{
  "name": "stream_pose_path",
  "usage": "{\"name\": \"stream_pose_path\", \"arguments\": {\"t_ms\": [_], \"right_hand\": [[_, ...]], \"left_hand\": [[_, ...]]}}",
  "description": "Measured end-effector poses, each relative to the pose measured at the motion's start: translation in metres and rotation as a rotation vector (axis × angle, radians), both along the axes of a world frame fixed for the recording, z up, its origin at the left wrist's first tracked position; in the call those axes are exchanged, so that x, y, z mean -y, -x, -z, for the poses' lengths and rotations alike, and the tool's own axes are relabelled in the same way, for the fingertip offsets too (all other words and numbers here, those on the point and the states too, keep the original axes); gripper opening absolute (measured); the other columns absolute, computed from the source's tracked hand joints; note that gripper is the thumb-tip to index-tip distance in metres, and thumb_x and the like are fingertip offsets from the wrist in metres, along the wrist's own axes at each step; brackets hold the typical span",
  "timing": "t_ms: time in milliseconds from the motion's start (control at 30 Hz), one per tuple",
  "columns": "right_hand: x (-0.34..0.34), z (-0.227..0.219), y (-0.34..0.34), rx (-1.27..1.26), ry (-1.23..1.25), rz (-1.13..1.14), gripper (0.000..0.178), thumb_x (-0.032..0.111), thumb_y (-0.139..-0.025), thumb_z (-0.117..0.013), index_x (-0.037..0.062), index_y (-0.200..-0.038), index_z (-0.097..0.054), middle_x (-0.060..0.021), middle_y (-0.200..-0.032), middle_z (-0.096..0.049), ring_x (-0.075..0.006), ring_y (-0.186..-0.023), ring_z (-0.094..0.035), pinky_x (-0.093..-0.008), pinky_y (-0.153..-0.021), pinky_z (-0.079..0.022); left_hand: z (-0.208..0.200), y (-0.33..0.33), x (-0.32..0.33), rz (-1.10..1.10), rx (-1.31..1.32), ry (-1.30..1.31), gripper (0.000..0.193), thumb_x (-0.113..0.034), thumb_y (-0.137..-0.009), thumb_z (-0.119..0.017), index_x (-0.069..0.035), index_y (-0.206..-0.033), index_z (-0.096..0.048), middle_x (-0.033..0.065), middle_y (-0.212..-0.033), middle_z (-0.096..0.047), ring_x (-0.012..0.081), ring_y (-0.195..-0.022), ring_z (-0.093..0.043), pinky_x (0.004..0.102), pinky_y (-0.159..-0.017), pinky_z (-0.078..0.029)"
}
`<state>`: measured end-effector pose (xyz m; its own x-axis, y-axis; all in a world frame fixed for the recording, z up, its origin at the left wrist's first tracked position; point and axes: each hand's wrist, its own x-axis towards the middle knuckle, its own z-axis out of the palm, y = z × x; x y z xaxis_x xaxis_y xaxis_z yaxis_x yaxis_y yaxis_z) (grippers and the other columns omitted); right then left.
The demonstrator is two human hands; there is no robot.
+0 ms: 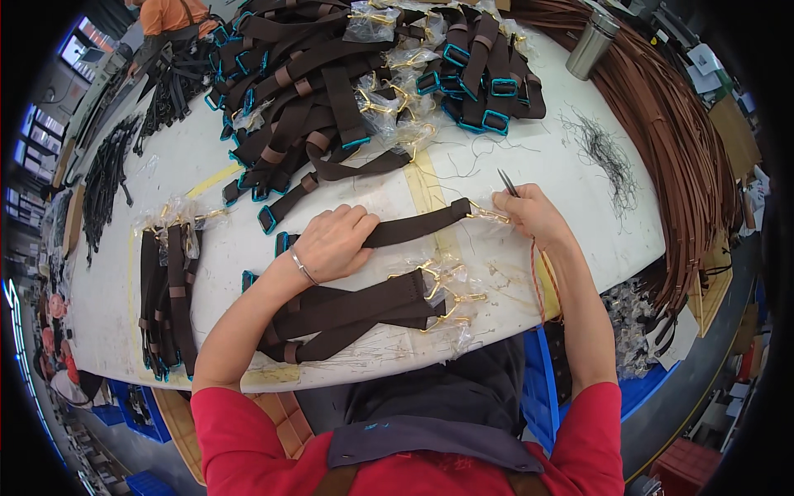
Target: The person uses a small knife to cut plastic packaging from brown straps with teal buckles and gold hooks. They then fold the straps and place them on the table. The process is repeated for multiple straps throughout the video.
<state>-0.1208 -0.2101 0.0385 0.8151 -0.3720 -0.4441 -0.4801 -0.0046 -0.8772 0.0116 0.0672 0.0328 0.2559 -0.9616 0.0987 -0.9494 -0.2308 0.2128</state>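
A dark brown webbing strap (420, 226) lies across the white table in front of me, a blue-wrapped buckle at its left end and a gold metal hook (488, 214) at its right. My left hand (335, 244) is closed over the strap's left part, fingers curled on it. Close to the gold hook, my right hand (533, 217) grips small pointed thread snips (508, 183), tips pointing away from me; a thin red cord hangs below that hand. Whether its fingers also touch the hook cannot be made out. Nearer me lie more brown straps (364, 310) with gold hooks in clear plastic.
A large heap of brown straps (289, 99) with blue buckles covers the far side. More straps (169, 289) lie at the left. Loose threads (608, 153), a steel flask (593, 45) and long brown strips (653, 124) are at the right. Another person (169, 16) is far left.
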Motion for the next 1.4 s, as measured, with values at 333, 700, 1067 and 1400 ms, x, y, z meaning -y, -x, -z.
{"name": "stream_pose_path", "arguments": {"t_ms": [333,700,1067,1400], "right_hand": [[0.004,0.002,0.002,-0.01,0.057,-0.111,0.023,0.022,-0.082,-0.062,0.0059,-0.067,-0.056,0.0068,-0.05,-0.038,-0.0031,-0.042,-0.029,-0.0222,-0.039,-0.019],[-0.007,0.018,0.006,0.102,0.326,-0.236,0.03,0.02,-0.082,-0.059,-0.0051,-0.066,-0.057,-0.0031,-0.053,-0.048,-0.0088,-0.052,-0.042,-0.0269,-0.048,-0.035],[-0.023,0.011,0.009,0.211,0.48,-0.221,0.025,0.026,-0.082,-0.061,0.0007,-0.083,-0.059,-0.008,-0.06,-0.056,-0.0175,-0.058,-0.054,-0.0327,-0.054,-0.041],[-0.021,0.016,-0.003,0.133,0.817,-0.417,0.024,0.029,-0.081,-0.059,0.0094,-0.094,-0.061,-0.0117,-0.073,-0.063,-0.0305,-0.071,-0.059,-0.0391,-0.062,-0.044]], "left_hand": [[-0.018,-0.014,-0.015,-0.052,-0.125,-0.059,0.011,-0.009,-0.08,-0.056,-0.002,-0.089,-0.054,0.0129,-0.082,-0.056,0.032,-0.077,-0.055,0.0401,-0.067,-0.045],[-0.008,0.007,0.017,-0.079,-0.195,0.033,0.024,-0.023,-0.08,-0.062,-0.003,-0.093,-0.057,0.0131,-0.084,-0.06,0.0313,-0.083,-0.057,0.0396,-0.07,-0.045],[0.007,0.004,0.057,-0.122,-0.608,-0.038,0.019,-0.021,-0.08,-0.063,-0.005,-0.085,-0.054,0.0105,-0.079,-0.059,0.0284,-0.072,-0.057,0.0375,-0.062,-0.043],[0.018,-0.004,0.063,-0.078,-0.289,0.121,0.014,-0.008,-0.071,-0.06,-0.002,-0.082,-0.056,0.0122,-0.07,-0.057,0.0302,-0.068,-0.055,0.0398,-0.061,-0.043]]}}
